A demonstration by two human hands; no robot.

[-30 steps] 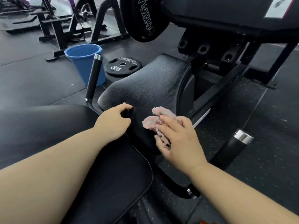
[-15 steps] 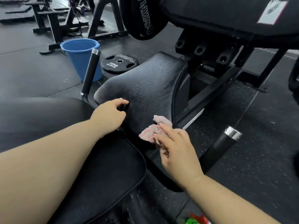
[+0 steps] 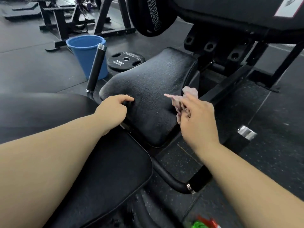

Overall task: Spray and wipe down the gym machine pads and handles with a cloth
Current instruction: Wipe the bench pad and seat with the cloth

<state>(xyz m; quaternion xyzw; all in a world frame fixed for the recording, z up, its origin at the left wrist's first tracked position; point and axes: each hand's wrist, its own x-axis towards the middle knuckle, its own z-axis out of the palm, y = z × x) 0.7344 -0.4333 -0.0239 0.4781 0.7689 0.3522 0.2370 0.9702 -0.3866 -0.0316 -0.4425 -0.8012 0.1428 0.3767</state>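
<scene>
Right by me, low in the view, I see a blurry green and red thing [image 3: 204, 223] on the floor; it may be the spray bottle, but I cannot tell. Next comes the big back pad [image 3: 98, 170] under my left arm. My left hand [image 3: 112, 111] rests on the near end of the seat pad [image 3: 151, 89], fingers curled and pressing on it, with nothing in its grip. My right hand [image 3: 197, 117] is at the right edge of that pad, and its grip is closed on the pink cloth [image 3: 182, 101], which bunches out past the fingers and looks lifted a little off the pad. The pad's long side runs away from me, from near left to far right, so the unwiped part lies ahead and to the left of the cloth. I think my right hand is the one to push forward along it. One handle [image 3: 201, 180] sticks out low beside my right arm, and another handle [image 3: 96, 68] stands past my left hand. Farther off I see a blue bucket [image 3: 82, 53], a weight plate [image 3: 125, 60] flat on the floor, and more racks [image 3: 65, 22].
</scene>
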